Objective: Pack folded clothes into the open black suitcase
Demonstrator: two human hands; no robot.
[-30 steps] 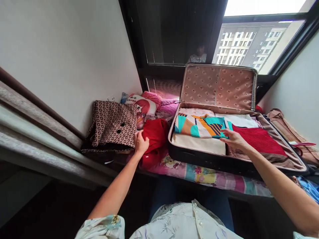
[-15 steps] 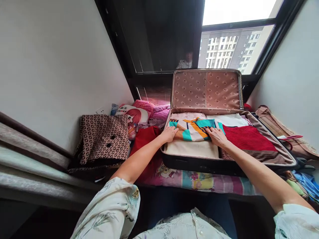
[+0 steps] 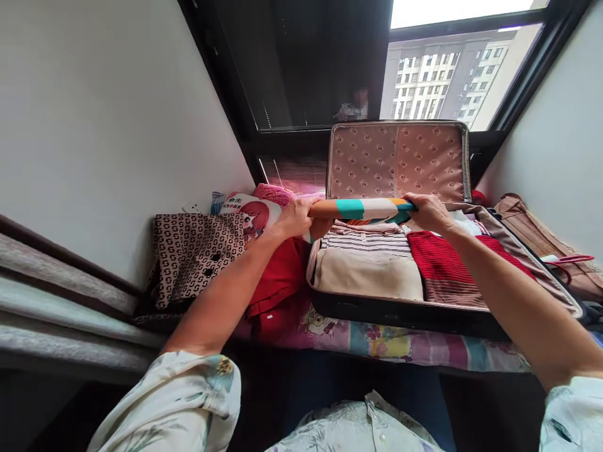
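Observation:
A folded knitted garment (image 3: 372, 209) in orange, teal and white is held up above the open suitcase (image 3: 367, 309). My left hand (image 3: 299, 215) is closed round its left end, and my right hand (image 3: 428, 212) grips its right end. Below it in the case lie a striped garment (image 3: 370, 243), a folded cream garment (image 3: 370, 274) and a red ribbed garment (image 3: 473, 254) with a brownish lower part. The fingertips of both hands are partly hidden by the cloth.
The suitcase lid (image 3: 400, 160) stands upright against the window. To the left are a patterned brown cloth (image 3: 198, 257), a red cloth (image 3: 280, 276) and a printed pillow (image 3: 257, 216). A tan bag-like item (image 3: 537, 229) lies at the right by the wall.
Both hands have lifted the colourful garment up from the suitcase, uncovering the striped garment below. The garment now shows its folded edge. The view has shifted slightly.

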